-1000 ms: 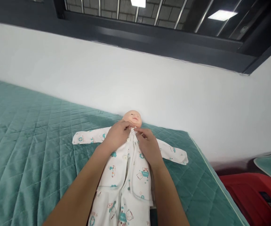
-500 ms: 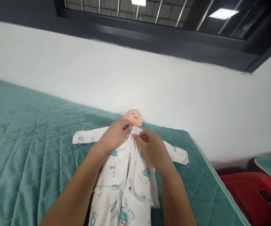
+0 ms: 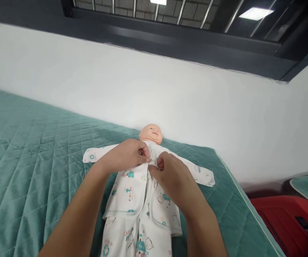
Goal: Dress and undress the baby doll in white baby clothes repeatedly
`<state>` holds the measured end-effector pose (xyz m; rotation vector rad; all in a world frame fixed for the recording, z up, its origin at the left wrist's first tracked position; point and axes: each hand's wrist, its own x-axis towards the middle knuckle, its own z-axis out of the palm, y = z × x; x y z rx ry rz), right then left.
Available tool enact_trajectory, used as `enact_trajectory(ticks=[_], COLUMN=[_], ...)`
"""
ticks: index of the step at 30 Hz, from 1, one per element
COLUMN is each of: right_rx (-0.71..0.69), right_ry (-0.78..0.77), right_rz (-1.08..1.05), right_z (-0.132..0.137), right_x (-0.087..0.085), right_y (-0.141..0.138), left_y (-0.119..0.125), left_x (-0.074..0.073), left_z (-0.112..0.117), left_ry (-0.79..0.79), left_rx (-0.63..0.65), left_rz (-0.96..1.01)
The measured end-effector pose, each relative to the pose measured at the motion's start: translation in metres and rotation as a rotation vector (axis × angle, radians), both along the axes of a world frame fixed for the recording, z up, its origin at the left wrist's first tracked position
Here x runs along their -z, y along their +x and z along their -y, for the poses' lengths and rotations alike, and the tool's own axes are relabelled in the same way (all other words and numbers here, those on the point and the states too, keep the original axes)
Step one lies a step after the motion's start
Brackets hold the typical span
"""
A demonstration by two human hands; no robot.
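A baby doll lies on its back, its head close to the white wall. It wears a white printed baby jacket over matching trousers. The jacket's front edges meet near the collar and part lower down, where a button shows on the left edge. My left hand pinches the left front edge at the upper chest. Opposite it, my right hand has thumb and fingers closed on the other front edge. The button between my fingertips, if any, is hidden. Both sleeves stretch out sideways.
Under the doll spreads a green quilted bedcover with a piped edge on the right. Behind it rises the white wall, below a dark window frame with metal bars. A red plastic object stands beyond the bed's right edge.
Both hands have slid down a little from the collar to the upper chest of the jacket. The doll's neck and the collar now show more. The doll lies as before.
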<state>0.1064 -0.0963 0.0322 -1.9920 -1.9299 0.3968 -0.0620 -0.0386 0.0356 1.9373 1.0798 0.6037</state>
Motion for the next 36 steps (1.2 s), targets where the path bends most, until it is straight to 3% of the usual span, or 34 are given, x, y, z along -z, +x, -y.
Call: enact_trajectory(ticks=[4,10,18,26,36], right_rx=[-0.012,-0.020,0.008,0.094,0.016], right_ry=[0.025,-0.040,0.034,0.247,0.212], right_rz=[-0.024,-0.418,-0.766,-0.846,-1.020], right_z=[-0.003,-0.014,-0.007,0.004,0.011], right_x=[0.001,0.008,0.025,0.039,0.054], right_y=[0.001,0.014,0.016,-0.009,-0.001], left_y=[0.000,0.004,0.017,0.009,0.012], left_x=[0.000,0.006,0.041,0.048,0.055], left_z=[0.000,0.008,0.032,0.034,0.030], left_ry=[-0.085,-0.195,-0.151,-0.190,-0.089], left_rx=[0.007,-0.068,-0.263,-0.235,-0.208], left_rz=[0.087,0.233,0.556,0.651,0.577])
